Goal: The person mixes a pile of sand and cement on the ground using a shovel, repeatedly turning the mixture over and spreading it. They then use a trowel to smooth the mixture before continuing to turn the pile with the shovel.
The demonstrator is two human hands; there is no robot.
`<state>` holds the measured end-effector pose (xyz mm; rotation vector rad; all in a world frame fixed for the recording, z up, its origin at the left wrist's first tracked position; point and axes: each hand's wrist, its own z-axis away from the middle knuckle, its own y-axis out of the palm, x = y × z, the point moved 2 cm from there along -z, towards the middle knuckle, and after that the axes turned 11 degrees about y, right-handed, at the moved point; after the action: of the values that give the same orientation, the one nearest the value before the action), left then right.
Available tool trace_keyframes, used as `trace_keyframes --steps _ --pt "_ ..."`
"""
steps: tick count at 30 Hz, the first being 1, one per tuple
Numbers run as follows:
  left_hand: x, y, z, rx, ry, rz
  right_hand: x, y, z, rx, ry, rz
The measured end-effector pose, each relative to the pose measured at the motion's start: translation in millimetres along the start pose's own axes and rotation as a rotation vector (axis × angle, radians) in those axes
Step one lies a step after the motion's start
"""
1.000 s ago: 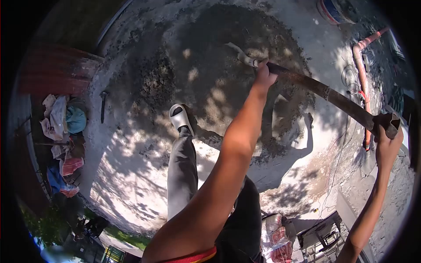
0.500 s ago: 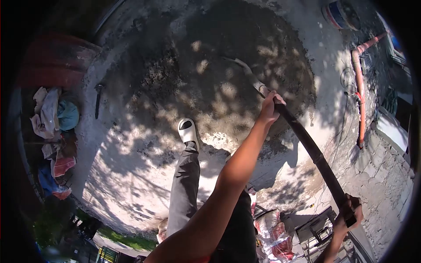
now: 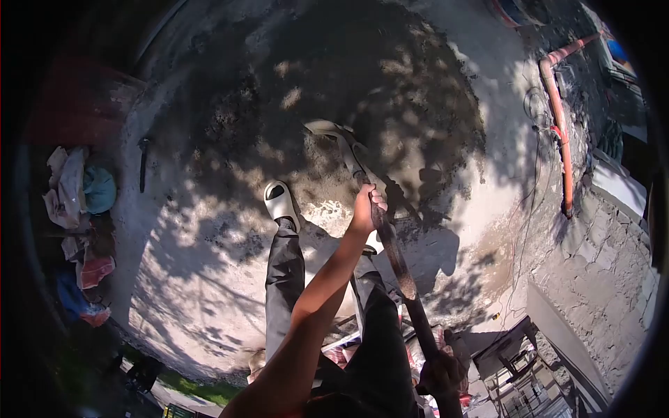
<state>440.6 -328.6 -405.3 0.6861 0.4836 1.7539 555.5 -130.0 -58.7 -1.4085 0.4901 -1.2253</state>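
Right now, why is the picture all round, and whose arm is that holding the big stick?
It is one picture, from a camera worn on a person's head, looking down; its wide lens bends everything round. The arm is that person's own. The left hand grips the long-handled tool partway along, and the right hand holds its end. The tool's blade rests in a dark grey patch on the pale ground. A white sandal stands beside it, and an orange pipe lies at the right.

Harsh sunlight is dappling the concrete ground (image 3: 188, 279) with hard shadows; lit patches are glaring near white. Fisheye distortion is bending the edges, and a black vignette is ringing the view.
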Motion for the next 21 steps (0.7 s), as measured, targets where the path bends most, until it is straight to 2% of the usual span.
trace_keyframes --steps 1,2,3,6,7,9,11,13,15,17,19,20,21 --pt "5 -5 7 -0.026 0.016 -0.048 -10 3 12 0.025 0.028 -0.012" --pt "12 0 17 -0.071 0.063 -0.132 -20 -2 19 -0.027 0.025 -0.059" --pt "23 5 24 -0.158 0.021 -0.164 -32 -9 26 -0.111 0.046 -0.038" --pt "63 15 39 0.006 -0.193 0.014 -81 -44 54 -0.145 0.226 -0.147" --pt "73 18 34 -0.067 -0.105 -0.191 -94 -49 65 -0.131 0.305 -0.148" --pt "100 14 11 0.021 -0.168 0.05 -112 -46 78 -0.215 0.464 -0.256" --pt "140 3 -9 -0.044 -0.217 -0.075 -122 -49 94 -0.242 0.522 -0.252" --pt "181 18 -4 -0.063 -0.267 -0.256 -142 -51 130 -0.481 0.795 -0.446" --pt "221 27 0 -0.083 -0.345 -0.252 -140 -77 138 -0.373 0.775 -0.01" --pt "253 41 -3 -0.06 -0.369 -0.297 -153 -82 173 -0.537 1.012 -0.242" --pt "270 49 -7 -0.013 -0.424 -0.279 -126 -102 150 -0.406 1.036 0.013" --pt "272 44 -11 -0.021 -0.468 -0.261 -104 -100 134 -0.529 0.952 0.311" --pt "271 41 -16 -0.023 -0.515 -0.242 -83 -95 114 -0.521 0.969 0.318"
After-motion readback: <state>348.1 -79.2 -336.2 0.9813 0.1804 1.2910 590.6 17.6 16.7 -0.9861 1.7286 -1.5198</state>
